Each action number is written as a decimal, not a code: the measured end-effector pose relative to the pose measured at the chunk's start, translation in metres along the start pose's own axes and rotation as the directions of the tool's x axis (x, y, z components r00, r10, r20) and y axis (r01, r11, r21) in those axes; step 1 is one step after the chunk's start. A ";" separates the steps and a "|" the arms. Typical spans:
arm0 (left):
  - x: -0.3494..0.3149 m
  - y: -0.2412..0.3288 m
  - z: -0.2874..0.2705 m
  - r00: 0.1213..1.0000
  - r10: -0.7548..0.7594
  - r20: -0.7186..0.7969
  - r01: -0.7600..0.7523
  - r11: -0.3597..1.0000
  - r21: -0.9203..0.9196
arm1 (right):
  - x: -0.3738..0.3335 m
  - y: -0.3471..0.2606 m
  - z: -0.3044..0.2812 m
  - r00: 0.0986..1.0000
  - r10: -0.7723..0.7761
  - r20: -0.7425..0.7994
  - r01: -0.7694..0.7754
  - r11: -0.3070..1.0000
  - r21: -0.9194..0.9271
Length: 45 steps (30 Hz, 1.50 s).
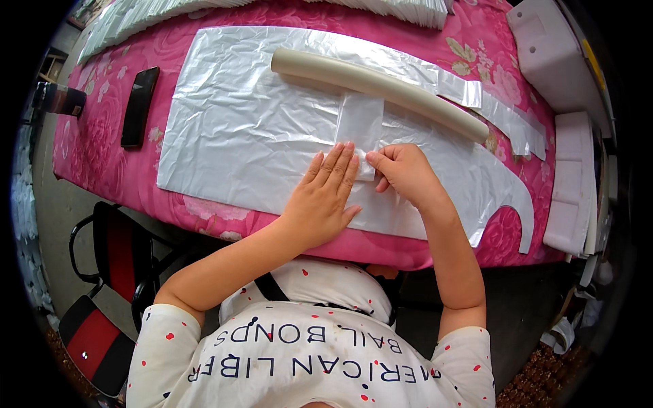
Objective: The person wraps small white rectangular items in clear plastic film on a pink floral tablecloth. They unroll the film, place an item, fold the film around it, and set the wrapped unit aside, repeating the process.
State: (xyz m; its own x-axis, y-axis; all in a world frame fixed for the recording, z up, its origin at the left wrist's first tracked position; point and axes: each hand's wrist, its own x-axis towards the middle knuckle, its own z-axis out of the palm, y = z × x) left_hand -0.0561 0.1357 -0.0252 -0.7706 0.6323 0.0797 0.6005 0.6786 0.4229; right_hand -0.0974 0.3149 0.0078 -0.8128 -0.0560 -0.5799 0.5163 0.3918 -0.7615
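A large sheet of shiny whitish plastic film (231, 115) lies spread on the table, its shape cut like a bag with a curved handle at the right. On it, in front of a beige tube (381, 87), rests a narrow folded plastic film piece (360, 119). My left hand (321, 200) lies flat, fingers stretched out, pressing at the left edge of that narrow piece. At its near right corner, the thumb and forefinger of my right hand (407, 173) pinch together on its edge; the exact grip is partly hidden by the fingers.
A black phone (140, 107) and a dark jar (62, 100) lie at the left on the pink flowered tablecloth (102, 146). White stacked film (156, 15) lines the far edge. White foam boxes (554, 54) stand at the right. A red and black chair (122, 251) is at lower left.
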 end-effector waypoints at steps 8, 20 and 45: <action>0.004 0.002 0.003 0.997 -0.039 -0.067 0.042 0.998 0.045 | -0.021 0.010 0.024 0.857 -0.428 -0.288 0.288 0.860 -0.420; 0.028 -0.019 -0.007 0.960 0.138 -0.245 -0.083 0.972 0.220 | 0.007 0.016 -0.012 0.531 -0.823 0.204 0.725 0.316 -0.613; 0.016 -0.019 -0.032 0.892 -0.450 0.040 0.397 0.740 -0.543 | -0.014 0.000 0.009 0.986 -0.162 -0.044 0.151 0.970 -0.192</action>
State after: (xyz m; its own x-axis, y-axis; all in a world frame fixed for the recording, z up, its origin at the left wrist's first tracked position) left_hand -0.0864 0.1205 -0.0034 -0.9493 0.2735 -0.1550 0.0222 0.5501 0.8348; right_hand -0.0837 0.3076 0.0134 -0.8968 -0.0781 -0.4356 0.3265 0.5477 -0.7703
